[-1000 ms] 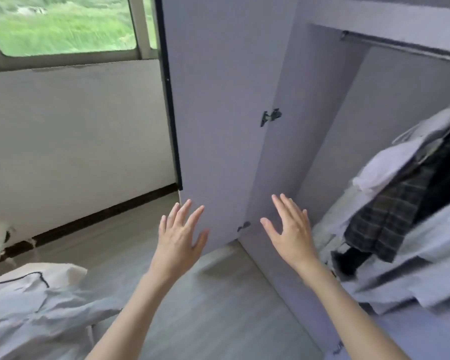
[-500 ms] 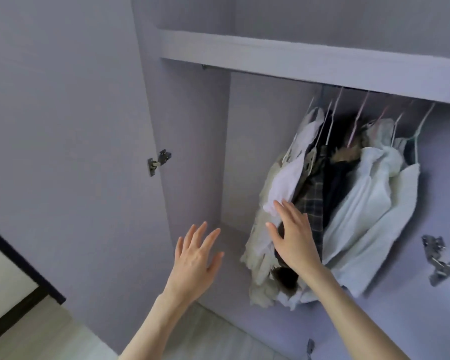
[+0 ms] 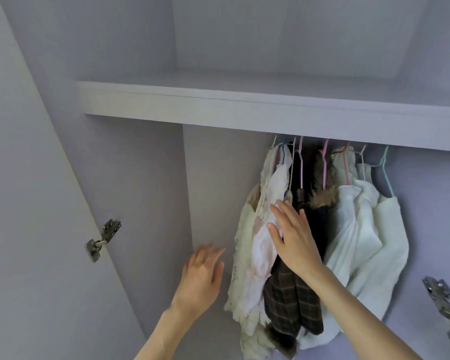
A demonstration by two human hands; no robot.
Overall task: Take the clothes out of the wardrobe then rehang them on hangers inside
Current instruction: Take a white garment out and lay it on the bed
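Pale clothes (image 3: 353,229) under right hand (image 3: 294,242)

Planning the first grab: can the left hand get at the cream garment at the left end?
Probably yes. The left hand is open, just left of the cream garment, with nothing between them; the right hand rests further right.

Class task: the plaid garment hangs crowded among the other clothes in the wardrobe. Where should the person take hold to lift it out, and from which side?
Probably best at its hanger's neck, just under the shelf, approached from the open front and slightly left. The plaid garment is packed between the pale garments and the white shirts, so pulling its hem would likely drag the neighbours. The right hand already lies flat there, able to part them.
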